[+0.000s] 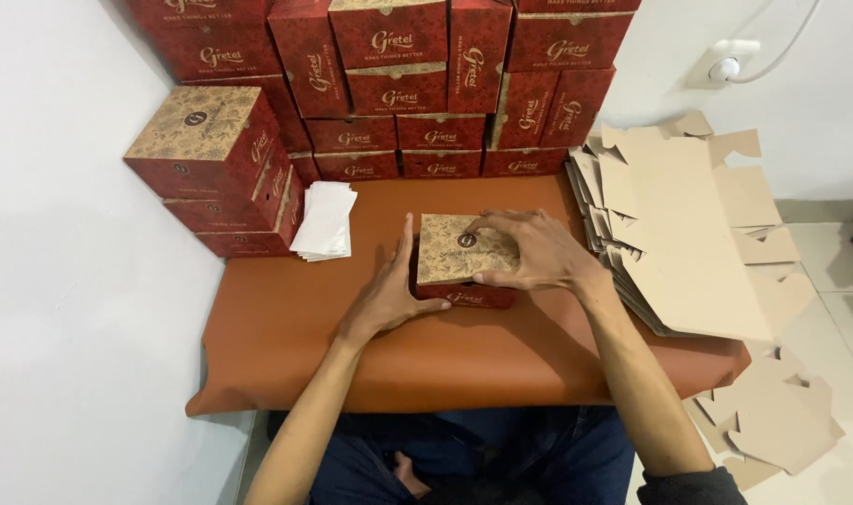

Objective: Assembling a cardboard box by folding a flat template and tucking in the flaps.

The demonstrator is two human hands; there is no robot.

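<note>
An orange-brown table is backed by a wall of stacked red boxes, and a pile of flat cardboard blanks is heaped at its right edge. A small red box with a tan patterned lid is set mid-table, its long axis running left to right, lid upward. It is clasped between the left hand, laid flat against its left side, and the right hand, spread over its right top. A stack of white paper is seen well apart at the left.

Left hand and right hand grip box.
</note>
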